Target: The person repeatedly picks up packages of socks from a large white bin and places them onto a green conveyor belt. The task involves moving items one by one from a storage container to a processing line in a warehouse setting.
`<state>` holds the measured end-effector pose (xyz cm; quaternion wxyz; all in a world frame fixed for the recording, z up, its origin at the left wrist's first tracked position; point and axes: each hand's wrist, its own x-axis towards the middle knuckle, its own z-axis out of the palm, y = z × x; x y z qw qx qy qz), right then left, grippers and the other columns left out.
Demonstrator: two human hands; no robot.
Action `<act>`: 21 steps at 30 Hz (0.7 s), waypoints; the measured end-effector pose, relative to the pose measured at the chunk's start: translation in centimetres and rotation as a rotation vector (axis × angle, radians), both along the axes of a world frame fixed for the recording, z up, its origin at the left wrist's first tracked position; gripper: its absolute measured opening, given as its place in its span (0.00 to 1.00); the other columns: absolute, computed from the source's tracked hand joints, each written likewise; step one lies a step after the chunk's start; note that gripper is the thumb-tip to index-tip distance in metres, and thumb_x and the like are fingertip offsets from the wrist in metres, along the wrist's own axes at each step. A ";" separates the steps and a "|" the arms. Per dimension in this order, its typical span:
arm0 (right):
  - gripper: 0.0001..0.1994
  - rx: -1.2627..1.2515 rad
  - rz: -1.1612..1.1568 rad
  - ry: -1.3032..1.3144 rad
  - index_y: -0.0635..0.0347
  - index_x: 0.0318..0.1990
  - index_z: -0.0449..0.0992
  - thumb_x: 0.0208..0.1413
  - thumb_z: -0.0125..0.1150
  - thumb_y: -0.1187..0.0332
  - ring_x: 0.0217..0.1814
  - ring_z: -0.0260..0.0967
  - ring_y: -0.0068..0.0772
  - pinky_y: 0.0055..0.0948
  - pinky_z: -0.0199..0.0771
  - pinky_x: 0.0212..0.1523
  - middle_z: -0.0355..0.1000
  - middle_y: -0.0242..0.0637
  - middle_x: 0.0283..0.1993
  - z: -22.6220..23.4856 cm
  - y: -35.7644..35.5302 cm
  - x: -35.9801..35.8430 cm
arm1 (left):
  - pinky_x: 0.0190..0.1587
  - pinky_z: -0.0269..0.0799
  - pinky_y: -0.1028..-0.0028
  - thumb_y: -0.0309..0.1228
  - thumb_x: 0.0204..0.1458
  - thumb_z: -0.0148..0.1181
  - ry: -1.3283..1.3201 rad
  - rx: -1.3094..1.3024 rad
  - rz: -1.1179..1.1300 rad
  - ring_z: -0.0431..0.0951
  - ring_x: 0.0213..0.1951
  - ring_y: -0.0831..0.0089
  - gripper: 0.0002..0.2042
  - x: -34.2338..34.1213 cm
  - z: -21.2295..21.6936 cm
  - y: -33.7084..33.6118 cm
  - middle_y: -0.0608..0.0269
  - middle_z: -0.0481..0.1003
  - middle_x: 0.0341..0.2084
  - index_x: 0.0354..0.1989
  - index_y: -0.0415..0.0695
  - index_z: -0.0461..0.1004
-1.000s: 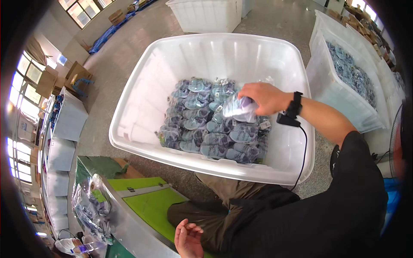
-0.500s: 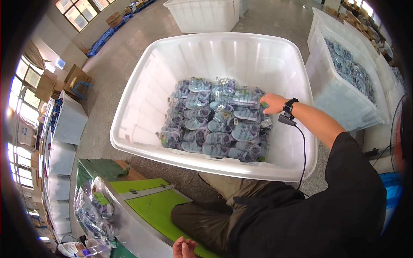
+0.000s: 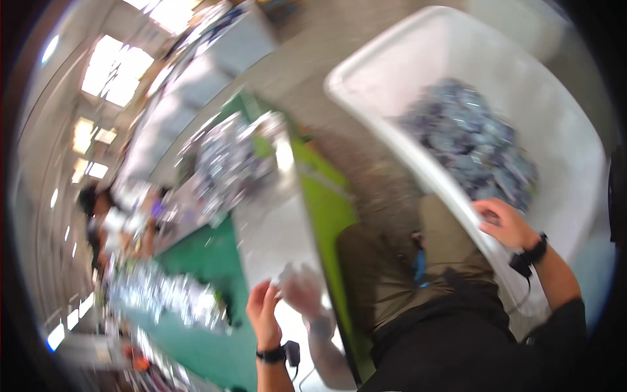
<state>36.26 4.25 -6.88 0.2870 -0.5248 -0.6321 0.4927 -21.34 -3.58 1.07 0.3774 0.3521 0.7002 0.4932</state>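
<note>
Hands half-curled: right hand (image 3: 505,225) at the white tub's (image 3: 400,72) rim, left hand (image 3: 264,315) left of it.
Shoes (image 3: 467,140) inside blur; whether fingers pinch anything, I cannot tell.

1. The left hand (image 3: 264,318), its fingers bent, is over the shiny metal strip (image 3: 261,228) along the green counter (image 3: 209,251).
2. The right hand (image 3: 508,225) is at the near rim of a white bin (image 3: 421,166); contact is unclear.
3. Blurred blue-grey bagged shoes (image 3: 467,144) lie heaped inside.
4. Clear plastic bags (image 3: 225,166) cover the counter's far end.
5. More shiny bags (image 3: 170,297) lie left.
</note>
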 end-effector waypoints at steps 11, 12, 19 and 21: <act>0.21 0.237 -0.247 -0.271 0.64 0.62 0.71 0.61 0.57 0.73 0.52 0.66 0.36 0.33 0.69 0.56 0.67 0.39 0.50 -4.9 0.4 -3.4 | 0.67 0.64 0.53 0.37 0.59 0.66 1.363 -0.113 0.385 0.71 0.63 0.45 0.24 -20.9 -3.9 -6.8 0.41 0.74 0.60 0.59 0.35 0.74; 0.21 0.255 -0.244 -0.274 0.64 0.62 0.71 0.61 0.57 0.73 0.52 0.67 0.36 0.34 0.69 0.56 0.67 0.40 0.50 -4.9 0.4 -3.3 | 0.65 0.65 0.54 0.38 0.60 0.65 1.295 -0.114 0.409 0.72 0.62 0.45 0.23 -23.2 -3.8 -7.3 0.41 0.74 0.59 0.59 0.35 0.75; 0.20 0.288 -0.217 -0.292 0.65 0.62 0.71 0.62 0.55 0.72 0.52 0.66 0.38 0.34 0.68 0.57 0.66 0.41 0.50 -4.2 1.0 -4.0 | 0.52 0.74 0.55 0.45 0.67 0.57 1.091 -0.379 0.440 0.80 0.49 0.47 0.22 -24.8 -4.4 -9.0 0.46 0.82 0.48 0.53 0.35 0.80; 0.20 0.242 -0.220 -0.254 0.65 0.61 0.71 0.62 0.55 0.72 0.52 0.66 0.38 0.34 0.68 0.58 0.66 0.41 0.50 -4.0 1.1 -4.1 | 0.45 0.76 0.55 0.48 0.67 0.57 1.249 -0.199 0.394 0.81 0.38 0.49 0.23 -23.4 -5.0 -9.6 0.49 0.83 0.39 0.49 0.35 0.81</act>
